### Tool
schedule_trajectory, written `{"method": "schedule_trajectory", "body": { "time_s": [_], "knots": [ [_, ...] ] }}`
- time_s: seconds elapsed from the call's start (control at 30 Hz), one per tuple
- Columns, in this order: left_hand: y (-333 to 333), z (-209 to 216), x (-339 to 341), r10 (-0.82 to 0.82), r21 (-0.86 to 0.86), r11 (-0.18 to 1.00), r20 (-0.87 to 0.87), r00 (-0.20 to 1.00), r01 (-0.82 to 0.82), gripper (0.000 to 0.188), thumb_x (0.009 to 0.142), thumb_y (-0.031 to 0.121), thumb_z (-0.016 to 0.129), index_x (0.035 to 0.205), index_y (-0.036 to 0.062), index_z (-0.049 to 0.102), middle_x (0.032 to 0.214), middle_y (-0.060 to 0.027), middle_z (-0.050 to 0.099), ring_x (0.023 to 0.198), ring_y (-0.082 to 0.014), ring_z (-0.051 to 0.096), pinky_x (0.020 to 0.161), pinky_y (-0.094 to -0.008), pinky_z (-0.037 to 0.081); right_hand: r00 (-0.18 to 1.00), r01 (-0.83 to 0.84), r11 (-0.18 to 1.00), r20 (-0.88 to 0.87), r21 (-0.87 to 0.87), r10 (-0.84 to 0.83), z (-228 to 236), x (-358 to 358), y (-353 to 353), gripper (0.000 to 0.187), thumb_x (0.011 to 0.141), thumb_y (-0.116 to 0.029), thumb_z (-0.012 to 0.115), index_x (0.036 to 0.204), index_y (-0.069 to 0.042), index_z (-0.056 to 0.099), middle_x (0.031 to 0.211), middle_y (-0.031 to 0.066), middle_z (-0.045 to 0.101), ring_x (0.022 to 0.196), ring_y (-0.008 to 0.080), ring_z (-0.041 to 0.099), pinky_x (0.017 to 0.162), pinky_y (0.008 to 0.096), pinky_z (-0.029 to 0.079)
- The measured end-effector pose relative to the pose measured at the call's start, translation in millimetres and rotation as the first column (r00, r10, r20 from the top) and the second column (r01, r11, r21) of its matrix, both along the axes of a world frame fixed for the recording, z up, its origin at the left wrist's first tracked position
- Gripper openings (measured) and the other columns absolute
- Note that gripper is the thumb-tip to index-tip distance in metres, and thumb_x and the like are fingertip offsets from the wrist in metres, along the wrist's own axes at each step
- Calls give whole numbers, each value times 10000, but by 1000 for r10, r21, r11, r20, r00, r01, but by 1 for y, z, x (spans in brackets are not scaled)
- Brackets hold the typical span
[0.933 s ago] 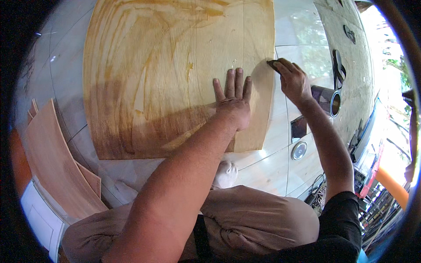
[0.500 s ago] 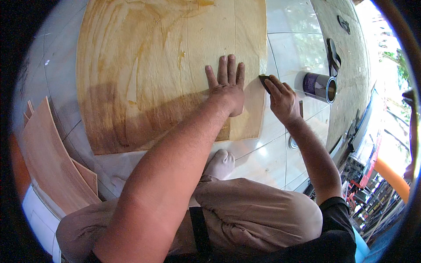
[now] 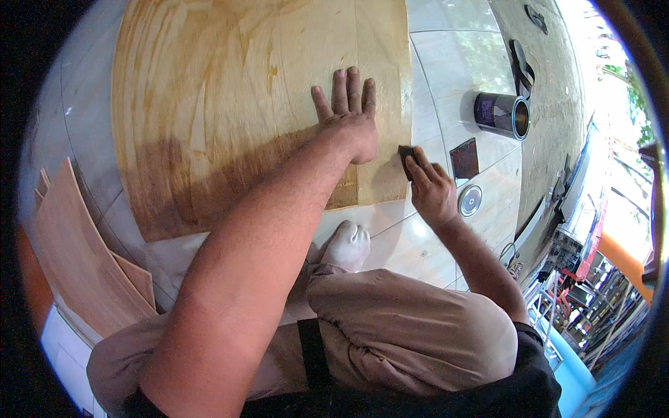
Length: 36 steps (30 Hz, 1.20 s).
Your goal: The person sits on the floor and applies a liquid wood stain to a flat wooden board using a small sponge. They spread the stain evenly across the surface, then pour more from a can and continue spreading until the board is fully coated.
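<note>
A wide plywood sheet (image 3: 237,90) lies on the tiled floor, its face streaked with amber, glossy patches. My left hand (image 3: 348,125) rests palm down on it near the right side, fingers spread, holding nothing. At the sheet's right edge, my right hand (image 3: 433,191) pinches a small dark pad (image 3: 406,161) that looks like folded sandpaper. The pad touches the edge toward the near right corner. Right of that hand, a dark reddish-brown square sheet (image 3: 465,159) lies on the tiles, with a round metal lid (image 3: 470,200) just nearer.
An open metal can (image 3: 498,115) lies on its side or stands tilted by the lens at right, beside sandals (image 3: 521,68). Thin wood panels (image 3: 83,244) lean at left. My bare foot (image 3: 346,245) is by the sheet's near edge. Clutter (image 3: 585,251) fills the lower right.
My right hand has slid the dark pad toward me along the plywood's right edge. My left hand stays flat on the sheet. The square sheet and lid now show more fully.
</note>
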<state>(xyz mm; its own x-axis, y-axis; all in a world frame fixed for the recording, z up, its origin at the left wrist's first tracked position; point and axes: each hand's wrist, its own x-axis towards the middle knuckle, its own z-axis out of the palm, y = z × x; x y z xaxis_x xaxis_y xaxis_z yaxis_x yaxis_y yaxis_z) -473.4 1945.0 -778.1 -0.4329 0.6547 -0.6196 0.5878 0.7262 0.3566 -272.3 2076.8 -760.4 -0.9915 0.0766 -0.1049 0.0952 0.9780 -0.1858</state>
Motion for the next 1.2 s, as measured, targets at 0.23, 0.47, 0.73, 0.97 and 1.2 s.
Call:
{"method": "schedule_trajectory", "body": {
  "time_s": [0.23,0.47,0.73,0.97,1.2],
  "knots": [
    [0,3,-3,-25,-15,1000,41,999,26,1269,847,416,778,1644,23,-129,1689,-286,-229,1558,-483,-219,1158,-781,-87,933,233,907,344,-351,-107,44,-60,36,309,909,-20,595,1162,-95,757,1142,156,746,1016,331,740,902,430,600],
    [0,5,-7,-29,-7,1000,71,997,30,1283,840,412,795,1639,5,-123,1680,-302,-234,1550,-491,-236,1147,-796,-81,964,-108,994,-243,8,107,1,-310,139,212,967,-120,603,1097,-124,770,1145,142,742,1012,346,728,910,452,591],
    [1,4,-8,-35,-30,999,68,997,37,1272,848,425,785,1639,-2,-115,1685,-302,-217,1548,-502,-229,1146,-800,-74,986,-140,988,-104,-70,132,-17,-244,99,294,897,-42,568,1083,-114,783,1101,148,751,1030,345,727,929,453,594],
    [0,2,-7,-30,-6,1000,54,998,31,1259,848,406,784,1641,-6,-103,1686,-296,-228,1553,-487,-231,1151,-790,-83,992,-116,991,44,-74,119,14,-78,32,346,839,-109,681,1184,-89,702,1151,94,699,870,331,682,791,433,597],
    [-9,0,-4,43,131,990,77,996,-53,1089,838,180,639,1651,-4,-62,1712,-264,-178,1580,-447,-185,1198,-728,-93,936,124,976,348,-180,-54,48,8,-29,373,866,3,583,1213,-69,699,1197,136,708,938,368,703,834,459,598]
  ]
}}
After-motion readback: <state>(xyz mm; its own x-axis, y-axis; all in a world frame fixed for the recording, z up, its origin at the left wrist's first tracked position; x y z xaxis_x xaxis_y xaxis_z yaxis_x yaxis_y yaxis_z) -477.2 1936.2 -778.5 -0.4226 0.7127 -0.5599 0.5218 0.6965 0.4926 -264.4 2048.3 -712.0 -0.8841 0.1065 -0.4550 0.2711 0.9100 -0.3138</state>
